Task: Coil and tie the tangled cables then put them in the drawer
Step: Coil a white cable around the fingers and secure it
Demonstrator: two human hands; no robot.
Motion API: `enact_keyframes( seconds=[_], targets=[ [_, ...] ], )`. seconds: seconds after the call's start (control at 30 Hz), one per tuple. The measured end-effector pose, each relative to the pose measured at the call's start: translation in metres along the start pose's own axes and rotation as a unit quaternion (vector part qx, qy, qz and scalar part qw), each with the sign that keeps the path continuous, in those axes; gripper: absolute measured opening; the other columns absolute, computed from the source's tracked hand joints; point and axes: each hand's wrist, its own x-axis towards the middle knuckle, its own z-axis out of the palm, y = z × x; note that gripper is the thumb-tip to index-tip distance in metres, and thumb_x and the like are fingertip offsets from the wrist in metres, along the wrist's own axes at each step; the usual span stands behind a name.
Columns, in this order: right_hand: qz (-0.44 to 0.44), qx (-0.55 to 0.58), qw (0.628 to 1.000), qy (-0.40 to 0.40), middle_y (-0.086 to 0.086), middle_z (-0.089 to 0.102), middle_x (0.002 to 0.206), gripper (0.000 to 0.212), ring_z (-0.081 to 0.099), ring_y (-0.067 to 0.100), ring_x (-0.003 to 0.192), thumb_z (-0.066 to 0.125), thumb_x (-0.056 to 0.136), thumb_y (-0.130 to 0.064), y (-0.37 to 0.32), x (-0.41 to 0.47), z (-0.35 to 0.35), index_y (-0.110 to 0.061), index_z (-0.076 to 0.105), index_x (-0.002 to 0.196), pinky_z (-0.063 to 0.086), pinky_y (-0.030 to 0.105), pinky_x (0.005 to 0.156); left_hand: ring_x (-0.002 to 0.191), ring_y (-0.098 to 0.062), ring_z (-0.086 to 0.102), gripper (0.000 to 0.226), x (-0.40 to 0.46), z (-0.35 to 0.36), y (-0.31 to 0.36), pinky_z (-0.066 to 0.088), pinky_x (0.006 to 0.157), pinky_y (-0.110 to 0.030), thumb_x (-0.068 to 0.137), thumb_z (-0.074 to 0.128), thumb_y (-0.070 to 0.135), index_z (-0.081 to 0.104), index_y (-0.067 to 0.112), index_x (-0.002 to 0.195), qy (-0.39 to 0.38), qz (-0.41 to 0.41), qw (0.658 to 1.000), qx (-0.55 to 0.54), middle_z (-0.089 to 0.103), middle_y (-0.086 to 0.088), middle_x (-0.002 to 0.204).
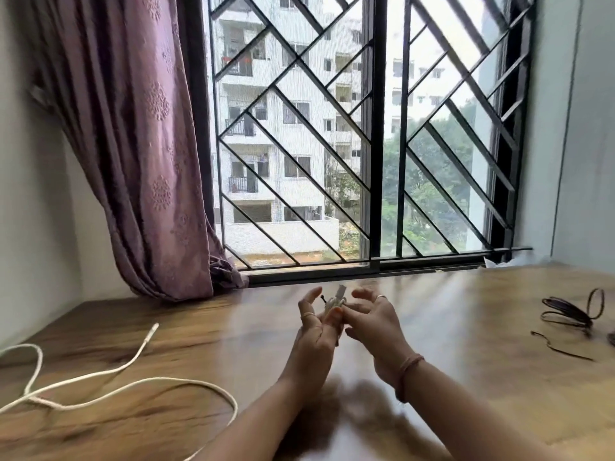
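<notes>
A small coiled white cable bundle (335,302) with a plug end sticking up is held above the wooden table (466,327). My left hand (316,331) pinches it from the left between thumb and fingers. My right hand (372,319) pinches it from the right, its other fingers spread. A loose white cable (109,377) snakes over the table at the left, its connector pointing toward the window. At the far right lies a dark brown cable (572,311), partly looped, with a loose tail. No drawer is in view.
A barred window (372,144) stands behind the table. A purple curtain (139,161) hangs at the back left and reaches the tabletop. White walls close both sides.
</notes>
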Motion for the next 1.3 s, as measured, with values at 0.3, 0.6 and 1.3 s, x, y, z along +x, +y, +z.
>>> enact_keyframes(
  seconds=[0.3, 0.6, 1.3],
  targets=[
    [0.01, 0.101, 0.991, -0.082, 0.008, 0.074, 0.084, 0.03, 0.06, 0.021, 0.068, 0.061, 0.087, 0.001, 0.002, -0.008, 0.01, -0.011, 0.043, 0.109, 0.052, 0.025, 0.054, 0.056, -0.005, 0.045, 0.012, 0.003, -0.01, 0.004, 0.039, 0.057, -0.017, 0.101, 0.038, 0.01, 0.035, 0.021, 0.106, 0.029, -0.033, 0.994, -0.098, 0.052, 0.0, 0.07],
    [0.051, 0.072, 0.987, -0.136, 0.013, 0.074, 0.091, 0.039, 0.067, 0.016, 0.069, 0.071, 0.077, 0.001, -0.005, -0.009, 0.006, -0.005, 0.05, 0.11, 0.057, 0.024, 0.064, 0.051, -0.005, 0.052, 0.01, 0.005, -0.016, 0.01, 0.044, 0.049, -0.019, 0.099, 0.044, 0.013, 0.049, 0.016, 0.091, 0.128, -0.048, 0.985, -0.11, 0.062, 0.003, 0.064],
    [-0.04, 0.02, 0.989, -0.143, 0.014, 0.073, 0.087, 0.028, 0.068, 0.017, 0.081, 0.073, 0.066, -0.022, -0.004, -0.011, 0.006, -0.009, 0.073, 0.09, 0.056, 0.023, 0.072, 0.034, -0.006, 0.034, 0.013, 0.01, -0.022, 0.005, 0.034, 0.04, -0.02, 0.093, 0.052, 0.009, 0.049, 0.017, 0.083, 0.14, -0.214, 0.942, -0.217, 0.04, 0.005, 0.046]
  ],
)
